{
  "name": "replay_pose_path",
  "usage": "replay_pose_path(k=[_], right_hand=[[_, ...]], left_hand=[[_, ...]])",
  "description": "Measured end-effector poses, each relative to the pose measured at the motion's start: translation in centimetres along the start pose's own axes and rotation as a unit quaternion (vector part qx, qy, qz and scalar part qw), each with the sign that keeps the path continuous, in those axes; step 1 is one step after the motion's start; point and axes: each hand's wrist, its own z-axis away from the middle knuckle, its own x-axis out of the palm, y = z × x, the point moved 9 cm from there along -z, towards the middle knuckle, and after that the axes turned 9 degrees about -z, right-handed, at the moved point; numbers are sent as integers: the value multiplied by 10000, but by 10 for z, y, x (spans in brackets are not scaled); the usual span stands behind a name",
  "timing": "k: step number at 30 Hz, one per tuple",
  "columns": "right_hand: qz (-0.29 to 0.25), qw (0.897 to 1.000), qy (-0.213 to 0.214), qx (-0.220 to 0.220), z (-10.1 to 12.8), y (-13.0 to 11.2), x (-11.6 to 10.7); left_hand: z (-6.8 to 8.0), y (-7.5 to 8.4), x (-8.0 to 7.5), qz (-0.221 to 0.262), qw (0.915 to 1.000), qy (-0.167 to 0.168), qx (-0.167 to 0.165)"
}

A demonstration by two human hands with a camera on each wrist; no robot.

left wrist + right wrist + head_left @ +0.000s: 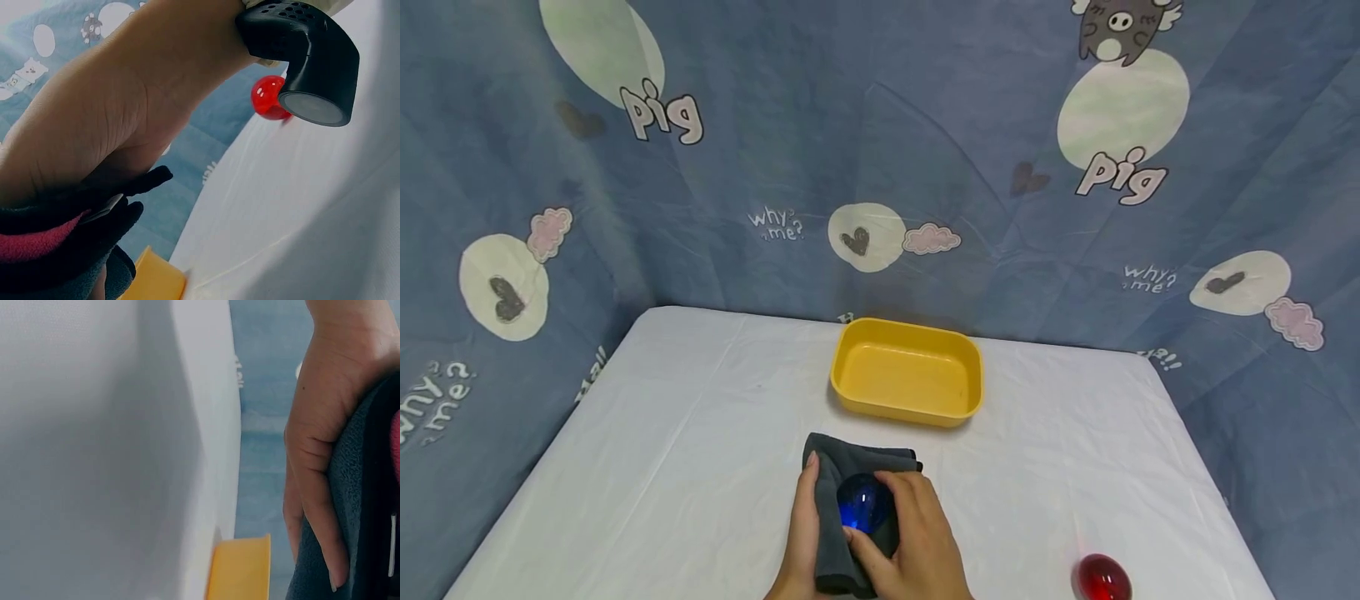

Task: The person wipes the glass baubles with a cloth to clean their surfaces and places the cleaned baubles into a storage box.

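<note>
In the head view, a dark grey cloth (835, 546) with black edging is held up above the near part of the table. My left hand (800, 537) grips its left side, thumb in front, other fingers hidden behind it. A shiny blue ball (861, 502) lies against the cloth. My right hand (917, 533) holds this ball between thumb and fingers from the right. Both wrist views catch part of the cloth (56, 275) (347, 481), including pink fabric and a white tag; the blue ball is hidden there.
A yellow rectangular tray (906, 379) sits at the back middle of the white-covered table (700, 475). A shiny red ball (1103, 577) lies at the near right. Blue printed fabric (985, 108) hangs behind and beside the table. A black wrist camera (312, 62) shows in the left wrist view.
</note>
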Motion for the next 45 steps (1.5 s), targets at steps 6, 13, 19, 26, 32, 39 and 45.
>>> replay_pose_path(k=[6, 13, 19, 26, 32, 39, 45], right_hand=[[49, 9991, 43, 416, -2, 5, -1], [-12, 9985, 76, 541, -2, 7, 0], [-48, 9979, -176, 627, 2, 6, 4], [115, 9998, 68, 129, 5, 1, 2], [-15, 9995, 315, 51, 5, 3, -1], [-21, 9987, 466, 202, 3, 8, -3], [-112, 9981, 249, 554, 1, 13, -1]], left_hand=[[-5, 1, -10, -138, 9986, 504, 116], [-9, 4, -26, -593, 9893, 1261, 428], [-5, 4, -20, -403, 9926, 1118, 249], [-7, 8, -20, -649, 9894, 1204, 498], [-8, 10, -20, -738, 9869, 1282, 642], [-9, 9, -18, -804, 9869, 1323, 456], [-11, 7, -17, -855, 9867, 1304, 465]])
